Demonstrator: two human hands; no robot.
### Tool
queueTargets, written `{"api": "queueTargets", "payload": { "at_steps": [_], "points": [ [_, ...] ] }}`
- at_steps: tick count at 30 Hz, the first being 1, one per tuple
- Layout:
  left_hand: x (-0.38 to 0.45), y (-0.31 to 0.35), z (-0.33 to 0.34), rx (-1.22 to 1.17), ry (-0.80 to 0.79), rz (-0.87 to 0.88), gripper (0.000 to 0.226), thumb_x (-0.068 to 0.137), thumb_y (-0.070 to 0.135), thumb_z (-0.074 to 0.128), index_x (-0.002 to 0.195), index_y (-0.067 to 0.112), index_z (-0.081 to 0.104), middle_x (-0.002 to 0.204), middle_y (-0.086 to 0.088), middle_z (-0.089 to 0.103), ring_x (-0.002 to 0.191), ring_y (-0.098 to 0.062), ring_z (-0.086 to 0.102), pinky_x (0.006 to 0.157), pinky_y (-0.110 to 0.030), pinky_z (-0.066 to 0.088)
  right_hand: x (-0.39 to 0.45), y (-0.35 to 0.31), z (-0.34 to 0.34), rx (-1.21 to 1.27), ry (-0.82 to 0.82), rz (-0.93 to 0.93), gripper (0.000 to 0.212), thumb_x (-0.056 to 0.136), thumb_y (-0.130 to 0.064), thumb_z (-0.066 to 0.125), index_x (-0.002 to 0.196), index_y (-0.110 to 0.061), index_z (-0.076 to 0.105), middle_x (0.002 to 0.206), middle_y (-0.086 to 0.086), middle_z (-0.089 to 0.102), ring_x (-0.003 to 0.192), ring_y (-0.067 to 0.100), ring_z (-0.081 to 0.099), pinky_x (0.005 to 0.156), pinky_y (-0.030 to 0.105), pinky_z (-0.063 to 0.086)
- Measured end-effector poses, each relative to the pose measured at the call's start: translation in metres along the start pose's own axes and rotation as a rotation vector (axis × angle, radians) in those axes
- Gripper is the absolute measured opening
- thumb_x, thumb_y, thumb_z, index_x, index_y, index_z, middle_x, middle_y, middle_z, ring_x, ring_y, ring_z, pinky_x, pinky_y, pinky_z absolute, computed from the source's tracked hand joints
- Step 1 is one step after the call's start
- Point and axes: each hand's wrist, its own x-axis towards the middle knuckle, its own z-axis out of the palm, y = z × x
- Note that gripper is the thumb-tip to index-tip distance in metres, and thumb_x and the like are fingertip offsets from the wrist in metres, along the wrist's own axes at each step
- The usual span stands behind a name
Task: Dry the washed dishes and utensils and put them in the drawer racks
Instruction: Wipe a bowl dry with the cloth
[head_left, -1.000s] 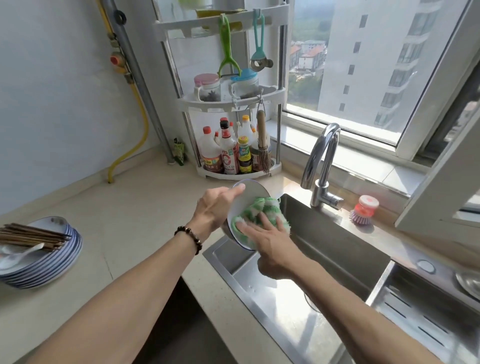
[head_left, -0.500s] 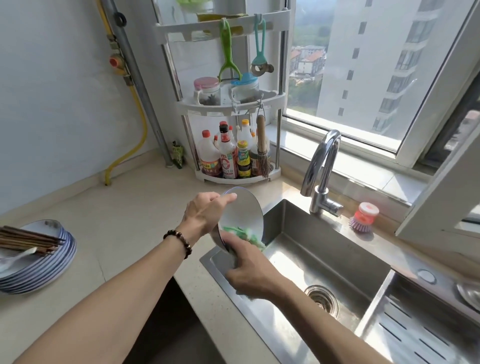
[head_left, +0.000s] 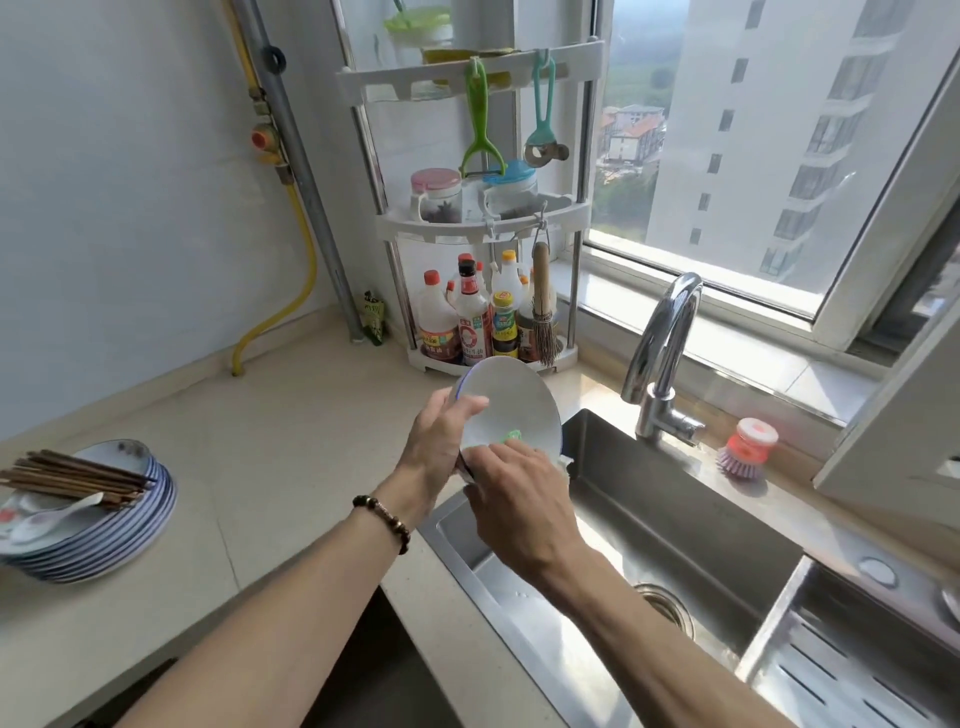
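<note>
My left hand (head_left: 441, 441) grips the rim of a white plate with a blue edge (head_left: 514, 402), held upright over the sink's left corner. My right hand (head_left: 519, 504) presses a green and white cloth (head_left: 511, 435) against the plate's lower face; only a small green bit of the cloth shows past my fingers. A stack of blue-rimmed plates (head_left: 104, 540) sits at the counter's left edge, with brown chopsticks (head_left: 72, 478) and a white spoon (head_left: 52, 517) lying on top.
The steel sink (head_left: 675, 525) lies below my hands, its faucet (head_left: 660, 353) behind it. A corner rack (head_left: 483, 218) holds bottles, jars and hanging tools. A red dish brush (head_left: 748, 447) stands on the ledge. A dark open space (head_left: 374, 670) lies below the counter.
My right hand slid the cloth from the plate's middle down to its lower edge, where the hand now hides most of it. The plate's face has come into fuller view.
</note>
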Motion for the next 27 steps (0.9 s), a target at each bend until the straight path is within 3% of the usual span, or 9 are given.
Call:
{"api": "queueTargets", "payload": {
  "at_steps": [4, 9, 12, 14, 16, 19, 21, 25, 27],
  "points": [
    [0.003, 0.006, -0.005, 0.179, 0.109, 0.112, 0.027, 0.059, 0.046, 0.063, 0.075, 0.024, 0.069, 0.086, -0.001, 0.070, 0.086, -0.024, 0.062, 0.075, -0.036, 0.046, -0.017, -0.007, -0.012, 0.323, -0.192, 0.064, 0.061, 0.080, -0.003, 0.066, 0.137, -0.024, 0.055, 0.117, -0.002, 0.068, 0.105, 0.022, 0.058, 0.087, 0.035, 0.046],
    [-0.002, 0.007, -0.012, 0.301, 0.159, 0.167, 0.026, 0.064, 0.047, 0.061, 0.076, 0.025, 0.069, 0.083, 0.002, 0.070, 0.083, -0.022, 0.062, 0.069, -0.031, 0.044, -0.019, 0.021, -0.020, -0.160, -0.495, -0.099, 0.094, 0.084, 0.003, 0.056, 0.160, -0.024, 0.006, 0.165, -0.004, 0.020, 0.153, 0.017, 0.013, 0.123, 0.040, -0.005],
    [-0.006, 0.005, 0.000, 0.248, 0.292, 0.171, 0.031, 0.065, 0.050, 0.059, 0.073, 0.022, 0.067, 0.072, 0.002, 0.065, 0.073, -0.022, 0.057, 0.063, -0.032, 0.040, -0.007, -0.003, -0.029, 0.358, -0.499, 0.143, 0.087, 0.077, 0.008, 0.052, 0.153, -0.029, 0.032, 0.139, -0.006, 0.053, 0.129, 0.003, 0.043, 0.117, 0.036, 0.027],
    [-0.007, 0.005, 0.000, 0.229, 0.316, 0.150, 0.029, 0.065, 0.051, 0.059, 0.064, 0.022, 0.062, 0.063, 0.004, 0.057, 0.067, -0.021, 0.051, 0.061, -0.031, 0.035, -0.008, -0.017, -0.037, 0.652, -0.474, 0.201, 0.075, 0.075, 0.010, 0.048, 0.139, -0.029, 0.050, 0.104, -0.013, 0.061, 0.084, -0.007, 0.054, 0.084, 0.024, 0.050],
    [-0.007, 0.005, -0.006, 0.260, 0.249, 0.138, 0.030, 0.063, 0.052, 0.061, 0.061, 0.022, 0.062, 0.065, 0.003, 0.057, 0.069, -0.021, 0.051, 0.062, -0.031, 0.036, -0.015, -0.011, -0.036, 0.562, -0.517, 0.132, 0.079, 0.078, 0.010, 0.049, 0.145, -0.031, 0.043, 0.117, -0.016, 0.058, 0.100, 0.001, 0.055, 0.093, 0.009, 0.041],
    [-0.005, 0.006, -0.015, 0.315, 0.121, 0.118, 0.035, 0.057, 0.056, 0.062, 0.067, 0.023, 0.066, 0.078, -0.004, 0.067, 0.079, -0.026, 0.059, 0.071, -0.035, 0.042, -0.021, 0.016, -0.028, -0.043, -0.482, -0.062, 0.093, 0.081, 0.003, 0.053, 0.159, -0.028, 0.012, 0.161, -0.007, 0.029, 0.150, 0.015, 0.023, 0.120, 0.034, -0.011],
    [-0.005, 0.007, -0.011, 0.316, 0.163, 0.139, 0.033, 0.060, 0.054, 0.061, 0.070, 0.023, 0.066, 0.077, -0.001, 0.068, 0.076, -0.024, 0.060, 0.068, -0.033, 0.042, -0.018, 0.015, -0.018, -0.122, -0.464, 0.000, 0.094, 0.081, 0.000, 0.056, 0.159, -0.023, 0.009, 0.159, -0.003, 0.029, 0.150, 0.019, 0.018, 0.121, 0.043, -0.016],
    [-0.009, 0.008, 0.006, 0.272, 0.381, 0.144, 0.042, 0.062, 0.050, 0.057, 0.079, 0.013, 0.066, 0.074, -0.003, 0.065, 0.070, -0.023, 0.057, 0.063, -0.031, 0.040, -0.007, -0.011, -0.017, 0.643, -0.476, 0.275, 0.086, 0.072, 0.007, 0.046, 0.146, -0.038, 0.040, 0.117, 0.001, 0.059, 0.098, 0.024, 0.053, 0.099, 0.038, 0.048],
    [-0.006, 0.009, 0.000, 0.288, 0.312, 0.099, 0.043, 0.062, 0.052, 0.059, 0.080, 0.013, 0.067, 0.080, -0.004, 0.066, 0.078, -0.024, 0.059, 0.066, -0.033, 0.040, -0.011, -0.004, -0.022, 0.613, -0.506, 0.196, 0.088, 0.074, 0.007, 0.048, 0.150, -0.038, 0.039, 0.126, -0.003, 0.059, 0.098, 0.016, 0.055, 0.091, 0.022, 0.046]
  ]
}}
